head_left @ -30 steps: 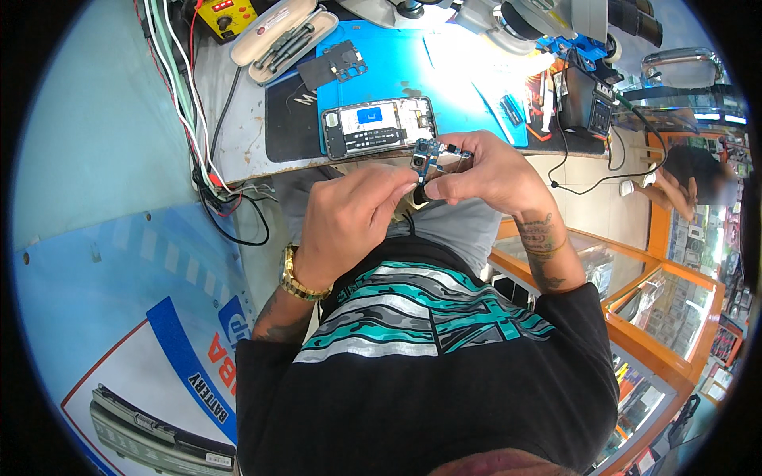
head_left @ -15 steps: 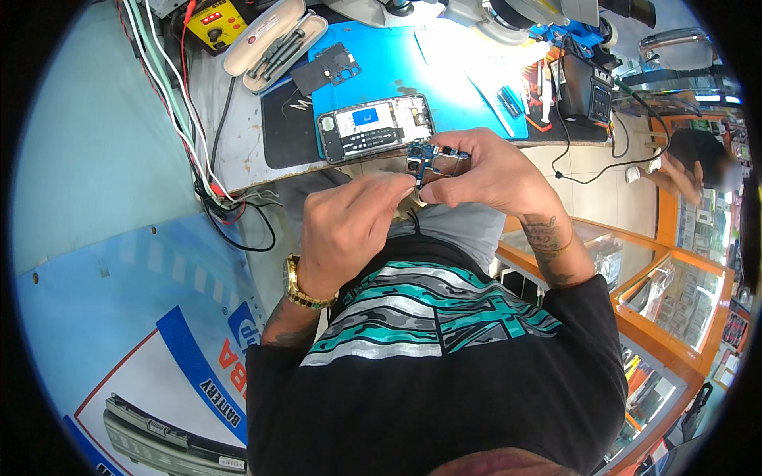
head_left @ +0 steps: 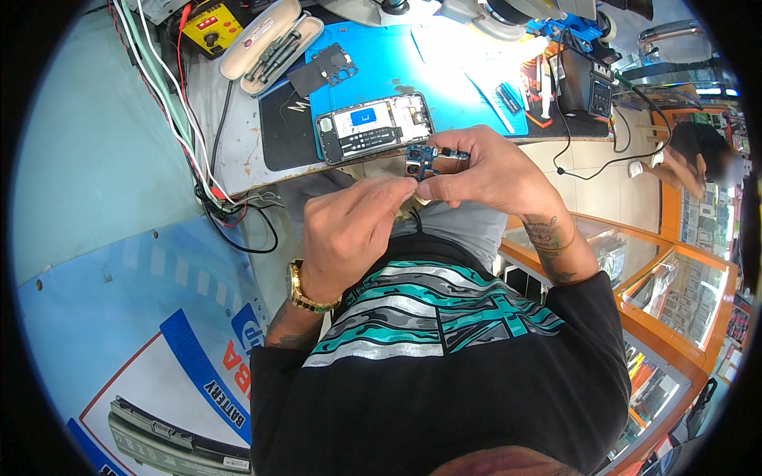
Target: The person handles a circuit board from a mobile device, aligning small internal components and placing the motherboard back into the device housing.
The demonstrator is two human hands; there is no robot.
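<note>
Between my hands, just off the bench's front edge, is a small phone circuit board (head_left: 434, 155) with camera modules on its left end. My right hand (head_left: 496, 170) grips the board between thumb and fingers. My left hand (head_left: 353, 218) is pinched, its fingertips touching the lower edge near the cameras; whether they hold a small part is hidden. Beyond them lies an opened phone (head_left: 373, 127) with its battery and inner parts showing. A dark inner cover plate (head_left: 329, 71) rests behind the phone on the blue work mat (head_left: 373, 59).
An open case (head_left: 266, 47) with screwdrivers stands at the back left, near a yellow power supply (head_left: 213, 30). Cables (head_left: 171, 103) hang at the left. A black soldering station (head_left: 586, 83) sits at the right. A microscope (head_left: 508, 16) overhangs the back. Another person (head_left: 698, 155) is far right.
The board has tilted slightly in my right hand, with its cameras turned more toward view. My left fingertips have stayed against its lower edge. The phone has not moved on the bench.
</note>
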